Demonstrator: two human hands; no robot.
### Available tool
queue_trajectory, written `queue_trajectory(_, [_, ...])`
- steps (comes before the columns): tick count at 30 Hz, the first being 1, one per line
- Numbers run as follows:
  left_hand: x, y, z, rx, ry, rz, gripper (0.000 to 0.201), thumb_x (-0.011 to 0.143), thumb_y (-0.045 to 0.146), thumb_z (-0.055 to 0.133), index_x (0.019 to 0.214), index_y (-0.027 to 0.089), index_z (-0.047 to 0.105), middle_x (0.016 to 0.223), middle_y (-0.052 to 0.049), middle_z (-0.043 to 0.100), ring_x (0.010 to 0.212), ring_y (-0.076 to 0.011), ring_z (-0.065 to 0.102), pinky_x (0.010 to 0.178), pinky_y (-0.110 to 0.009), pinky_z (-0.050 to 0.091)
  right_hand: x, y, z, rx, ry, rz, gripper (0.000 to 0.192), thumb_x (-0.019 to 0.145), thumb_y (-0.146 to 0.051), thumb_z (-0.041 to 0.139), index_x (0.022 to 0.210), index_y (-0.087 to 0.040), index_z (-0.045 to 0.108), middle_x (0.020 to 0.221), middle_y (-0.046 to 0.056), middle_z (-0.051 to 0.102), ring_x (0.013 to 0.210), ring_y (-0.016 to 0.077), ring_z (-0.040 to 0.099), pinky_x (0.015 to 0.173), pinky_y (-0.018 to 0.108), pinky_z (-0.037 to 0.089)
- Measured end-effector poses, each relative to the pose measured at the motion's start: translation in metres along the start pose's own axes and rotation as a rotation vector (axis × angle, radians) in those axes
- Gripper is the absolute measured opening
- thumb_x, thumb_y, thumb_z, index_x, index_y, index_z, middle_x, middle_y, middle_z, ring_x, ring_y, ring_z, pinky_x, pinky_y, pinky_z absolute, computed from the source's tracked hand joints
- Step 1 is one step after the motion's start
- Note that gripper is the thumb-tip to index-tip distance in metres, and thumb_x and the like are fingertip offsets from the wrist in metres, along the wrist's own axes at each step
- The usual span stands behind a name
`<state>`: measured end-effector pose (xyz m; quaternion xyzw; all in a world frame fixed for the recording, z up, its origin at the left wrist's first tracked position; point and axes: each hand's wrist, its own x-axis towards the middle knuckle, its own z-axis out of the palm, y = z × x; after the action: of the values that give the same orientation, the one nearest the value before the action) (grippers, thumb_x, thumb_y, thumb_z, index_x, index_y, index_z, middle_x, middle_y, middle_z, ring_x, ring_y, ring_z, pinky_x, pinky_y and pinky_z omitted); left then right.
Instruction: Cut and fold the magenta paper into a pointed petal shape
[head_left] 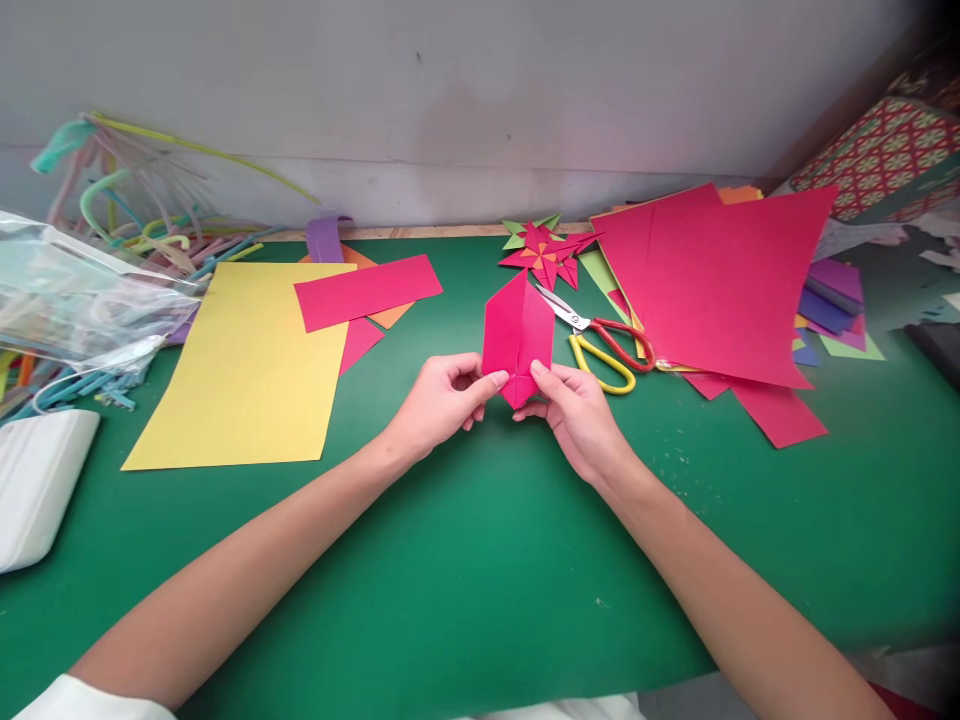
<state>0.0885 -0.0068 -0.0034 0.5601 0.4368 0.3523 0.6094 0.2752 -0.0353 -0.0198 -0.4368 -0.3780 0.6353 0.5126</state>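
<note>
Both hands pinch one folded pink paper shape in the middle of the frame, above the green table. Left hand grips its bottom left corner; right hand grips the bottom tip. I think the crease could go crooked if one thumb slips, and a hard pull might tear the tip. I count one big yellow paper sheet at left, one flat pink paper strip, one pink paper star flower, and one pair of red and yellow scissors just right.
</note>
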Motion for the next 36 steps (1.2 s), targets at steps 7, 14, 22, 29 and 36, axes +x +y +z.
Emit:
queue_trajectory(7, [-0.0009, -0.0017, -0.0021, 0.05, 0.031, 0.011, 0.034, 0.087, 0.051, 0.079, 0.085, 0.017, 0.075, 0.063, 0.0, 0.058, 0.05, -0.0102, 0.05, 0.041, -0.021, 0.038, 0.0006, -0.0014, -0.0011, -0.134, 0.012, -0.033, 0.034, 0.078, -0.049, 0.09, 0.095, -0.02, 0.084, 0.08, 0.005, 0.077, 0.071, 0.0182, 0.067, 0.063, 0.031, 0.059])
queue_trajectory(14, [-0.0018, 0.004, -0.0007, 0.057, 0.001, -0.025, 0.038, 0.088, 0.052, 0.078, 0.087, 0.015, 0.072, 0.064, 0.001, 0.059, 0.053, -0.0104, 0.054, 0.044, -0.021, 0.045, 0.0005, -0.0029, -0.0019, -0.146, 0.01, -0.042, 0.035, 0.076, -0.048, 0.091, 0.093, -0.018, 0.084, 0.081, 0.006, 0.078, 0.068, 0.0175, 0.067, 0.064, 0.031, 0.061])
queue_trajectory(22, [-0.001, 0.0001, -0.0036, 0.031, -0.015, -0.028, 0.034, 0.09, 0.047, 0.077, 0.088, 0.014, 0.07, 0.068, 0.001, 0.059, 0.054, -0.009, 0.054, 0.045, -0.02, 0.045, -0.0003, -0.0042, 0.0008, -0.167, 0.015, -0.063, 0.032, 0.077, -0.045, 0.091, 0.092, -0.018, 0.085, 0.081, 0.005, 0.078, 0.068, 0.0171, 0.067, 0.064, 0.031, 0.06])
queue_trajectory(29, [-0.0013, -0.0011, -0.0036, -0.004, -0.022, -0.02, 0.032, 0.089, 0.045, 0.078, 0.088, 0.014, 0.071, 0.069, 0.002, 0.06, 0.054, -0.008, 0.052, 0.044, -0.019, 0.043, -0.0011, -0.0027, 0.0004, -0.187, 0.018, -0.085, 0.032, 0.077, -0.045, 0.091, 0.095, -0.019, 0.085, 0.086, 0.006, 0.08, 0.069, 0.0172, 0.066, 0.065, 0.031, 0.059])
queue_trajectory(36, [-0.0017, -0.0023, -0.0031, -0.015, -0.03, -0.018, 0.032, 0.089, 0.046, 0.078, 0.091, 0.014, 0.073, 0.071, 0.001, 0.062, 0.055, -0.0087, 0.052, 0.046, -0.02, 0.044, -0.0007, -0.0037, 0.0011, -0.168, 0.012, -0.059, 0.031, 0.076, -0.044, 0.091, 0.093, -0.018, 0.085, 0.083, 0.006, 0.079, 0.068, 0.0173, 0.066, 0.063, 0.031, 0.059])
